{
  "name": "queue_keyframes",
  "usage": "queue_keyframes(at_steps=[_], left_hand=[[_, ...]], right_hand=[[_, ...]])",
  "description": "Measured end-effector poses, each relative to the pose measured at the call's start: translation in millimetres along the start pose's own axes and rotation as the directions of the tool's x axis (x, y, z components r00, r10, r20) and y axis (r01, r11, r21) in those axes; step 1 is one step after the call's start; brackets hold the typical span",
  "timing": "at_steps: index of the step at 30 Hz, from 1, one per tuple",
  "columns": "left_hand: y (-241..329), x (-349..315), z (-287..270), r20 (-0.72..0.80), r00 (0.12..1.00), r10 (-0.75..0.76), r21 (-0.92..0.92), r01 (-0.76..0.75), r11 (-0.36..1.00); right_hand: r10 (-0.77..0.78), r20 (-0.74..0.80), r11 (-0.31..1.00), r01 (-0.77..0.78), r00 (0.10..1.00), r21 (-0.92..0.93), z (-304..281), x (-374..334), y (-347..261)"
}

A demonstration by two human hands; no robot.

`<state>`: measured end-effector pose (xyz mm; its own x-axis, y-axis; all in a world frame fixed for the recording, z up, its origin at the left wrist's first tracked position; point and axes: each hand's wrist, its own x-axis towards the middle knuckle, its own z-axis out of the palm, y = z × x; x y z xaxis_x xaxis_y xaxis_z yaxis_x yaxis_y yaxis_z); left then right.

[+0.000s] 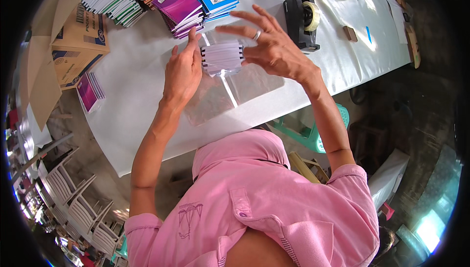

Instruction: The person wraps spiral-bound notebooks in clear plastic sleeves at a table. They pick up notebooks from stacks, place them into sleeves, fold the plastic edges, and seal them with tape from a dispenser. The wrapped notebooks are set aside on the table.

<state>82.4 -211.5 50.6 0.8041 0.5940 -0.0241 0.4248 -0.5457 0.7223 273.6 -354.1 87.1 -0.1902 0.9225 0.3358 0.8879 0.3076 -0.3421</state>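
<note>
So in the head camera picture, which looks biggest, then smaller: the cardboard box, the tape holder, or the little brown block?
1. Cardboard box, though its edge is cut off.
2. Black tape dispenser.
3. Small brown block, clearly smallest.

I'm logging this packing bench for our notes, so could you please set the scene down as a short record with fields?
Left hand: flat against the left end of the small notebook stack.
Right hand: fingers spread, touching the stack's right end.
Stack: inside a clear plastic bag lying on the white table.
Behind the stack: piles of coloured notebooks.
Right of it: black tape dispenser.
Table's left edge: cardboard box.
</note>
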Motion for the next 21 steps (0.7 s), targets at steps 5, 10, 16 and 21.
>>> queue_keyframes(at_steps=[5, 10, 16, 21], left_hand=[[6.4, -5.6, 2.5, 0.021, 0.989, -0.147, -0.17, 0.148, 0.974], [6.9, -21.3, -20.5, -0.197, 0.958, -0.209, -0.736, -0.004, 0.677], [-38.1, -40.6, 5.2, -0.235, 0.972, 0.008, -0.379, -0.099, 0.92], [5.5, 5.3, -37.8, 0.176, 0.801, 0.572, 0.492, -0.575, 0.654]], right_hand=[[0.124, -0.057, 0.988, -0.118, 0.991, 0.098, 21.4, -12.2, 4.9], [0.492, -0.343, 0.803, -0.265, 0.8, 0.534, 19.5, -29.7, 5.6], [0.417, -0.284, 0.899, -0.348, 0.863, 0.265, 51.6, -6.2, -38.7], [0.313, -0.163, 0.949, -0.304, 0.936, 0.081, 49.3, -1.0, -45.0]])
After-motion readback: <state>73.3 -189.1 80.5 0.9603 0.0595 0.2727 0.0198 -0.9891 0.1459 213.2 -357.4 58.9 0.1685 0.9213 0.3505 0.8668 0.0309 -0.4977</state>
